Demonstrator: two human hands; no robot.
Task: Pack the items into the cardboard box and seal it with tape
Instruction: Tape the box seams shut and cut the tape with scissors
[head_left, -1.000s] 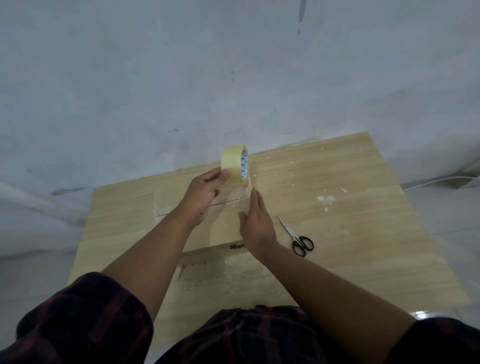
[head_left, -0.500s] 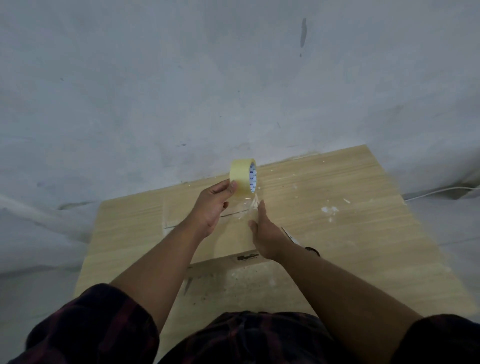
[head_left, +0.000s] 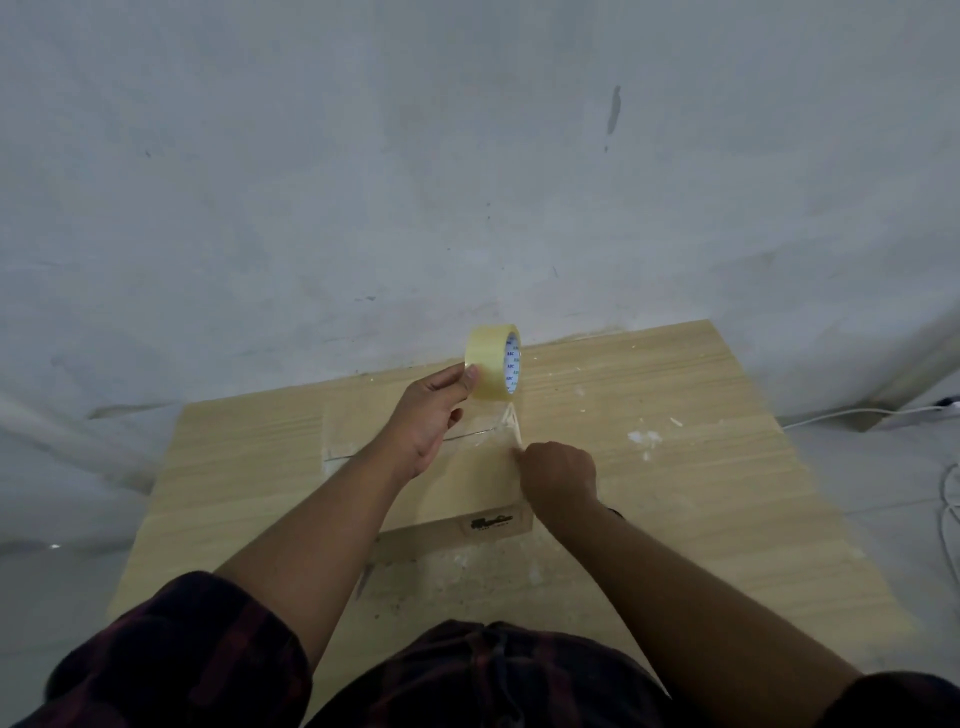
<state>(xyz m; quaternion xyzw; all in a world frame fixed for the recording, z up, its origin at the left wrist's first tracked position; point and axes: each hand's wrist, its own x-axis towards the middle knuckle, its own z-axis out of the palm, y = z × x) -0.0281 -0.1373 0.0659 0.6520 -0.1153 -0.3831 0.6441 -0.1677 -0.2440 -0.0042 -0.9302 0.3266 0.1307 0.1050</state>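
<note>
Cardboard box (head_left: 467, 491) lies closed on the table (head_left: 701, 467). Left hand (head_left: 431, 415) grips the tape roll (head_left: 491, 364) above its far edge. Right hand (head_left: 561, 475), fingers curled, pinches the tape strip (head_left: 511, 422). Sealing appears begun, not finished.

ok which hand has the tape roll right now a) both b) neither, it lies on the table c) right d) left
d: the left hand grips the tape roll, raised above the cardboard box, while the right hand pinches the tape strip.
</note>
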